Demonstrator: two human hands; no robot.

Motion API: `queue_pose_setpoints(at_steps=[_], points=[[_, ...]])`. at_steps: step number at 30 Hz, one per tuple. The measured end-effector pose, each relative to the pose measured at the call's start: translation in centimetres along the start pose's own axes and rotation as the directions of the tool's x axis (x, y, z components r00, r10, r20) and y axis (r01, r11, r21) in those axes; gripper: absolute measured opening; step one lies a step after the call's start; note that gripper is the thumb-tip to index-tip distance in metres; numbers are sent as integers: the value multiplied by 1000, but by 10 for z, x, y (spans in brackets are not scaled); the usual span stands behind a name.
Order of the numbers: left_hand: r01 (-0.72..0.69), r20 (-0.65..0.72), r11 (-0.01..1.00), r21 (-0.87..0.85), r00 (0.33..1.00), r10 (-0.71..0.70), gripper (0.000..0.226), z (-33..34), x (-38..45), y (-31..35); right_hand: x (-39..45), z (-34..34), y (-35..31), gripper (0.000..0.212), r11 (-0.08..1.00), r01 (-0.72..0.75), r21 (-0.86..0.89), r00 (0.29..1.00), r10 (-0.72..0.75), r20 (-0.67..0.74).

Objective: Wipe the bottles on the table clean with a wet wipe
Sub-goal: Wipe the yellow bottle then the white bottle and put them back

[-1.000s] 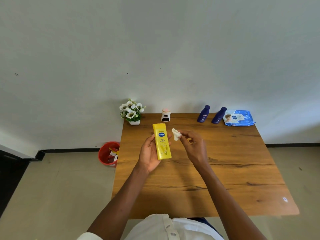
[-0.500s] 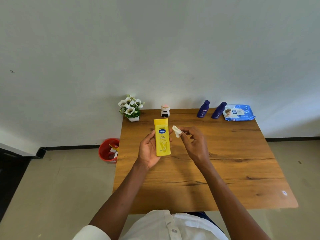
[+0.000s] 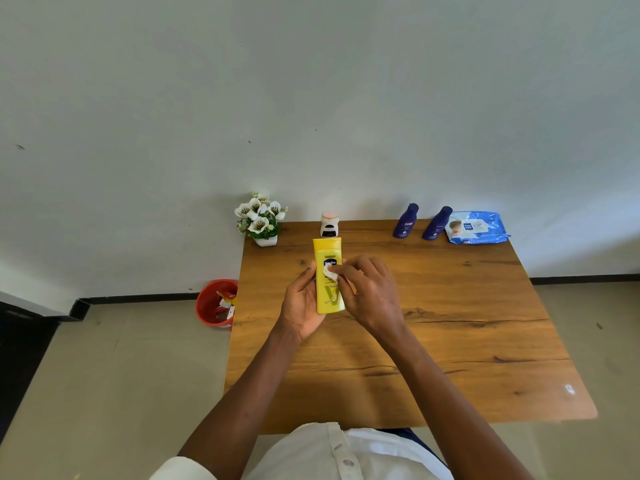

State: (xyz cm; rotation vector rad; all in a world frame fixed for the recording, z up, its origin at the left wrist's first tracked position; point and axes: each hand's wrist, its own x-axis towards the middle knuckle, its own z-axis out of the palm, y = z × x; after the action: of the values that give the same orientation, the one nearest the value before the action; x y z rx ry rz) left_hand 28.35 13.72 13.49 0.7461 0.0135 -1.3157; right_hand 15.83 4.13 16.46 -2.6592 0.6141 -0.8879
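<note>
Red bin [image 3: 215,303]: sitting on the floor just off the table's left edge, with red and white scraps lying inside it.
Flower pot [image 3: 262,221]: standing at the far-left corner of the wooden table [image 3: 450,323], white blooms leaning out over the edge.
Small white jar [image 3: 328,225]: standing upright at the back of the table, just beyond the top of the yellow bottle.
Left hand [image 3: 301,303]: cradling the yellow bottle from behind and from the left, thumb lying along its left edge, fingers wrapping round the back, so it is plainly grasping the bottle.
Yellow bottle [image 3: 327,289]: being held upright above the table's left-centre, label facing the person, flat end pointing toward the wall.
Wet wipe [image 3: 329,273]: showing as a small white wad pressing against the bottle's label, just under the blue logo.
Right hand [image 3: 369,294]: coming in from the right, fingertips pinching the wipe and pushing it onto the bottle's front.
Two dark blue bottles [image 3: 405,221]: standing side by side at the back right, both leaning a little, well apart from the hands.
Blue wipes pack [image 3: 476,227]: lying flat at the far-right corner, just beside the second blue bottle.
</note>
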Motion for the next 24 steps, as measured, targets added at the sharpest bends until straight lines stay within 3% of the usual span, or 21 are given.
queue_pose_setpoints(at_steps=[8, 11, 14, 17, 19, 24], points=[[-48, 7, 998, 49, 999, 48, 57, -5, 1, 5, -4, -2, 8, 18, 991, 2, 131, 969, -34, 246], [-70, 20, 996, 51, 997, 69, 58, -8, 2, 6, -4, -5, 13, 19, 957, -133, 256, 915, 20, 402], [-85, -6, 995, 46, 996, 85, 57, -8, 2, 9, 1, -8, 14, 22, 886, -265, 382, 947, 163, 277], [-63, -63, 997, 52, 996, 66, 53, -8, 1, 8, 11, -9, 7, 23, 914, -273, 299, 962, 257, 92], [-49, -78, 995, 83, 995, 56, 48, -8, 1, 5, 18, -7, 1, 22, 943, -255, 213, 966, 257, 21], [-67, -80, 991, 119, 994, 76, 53, -7, 2, 3, 21, -3, -4, 22, 989, -138, 59, 990, 139, -7]])
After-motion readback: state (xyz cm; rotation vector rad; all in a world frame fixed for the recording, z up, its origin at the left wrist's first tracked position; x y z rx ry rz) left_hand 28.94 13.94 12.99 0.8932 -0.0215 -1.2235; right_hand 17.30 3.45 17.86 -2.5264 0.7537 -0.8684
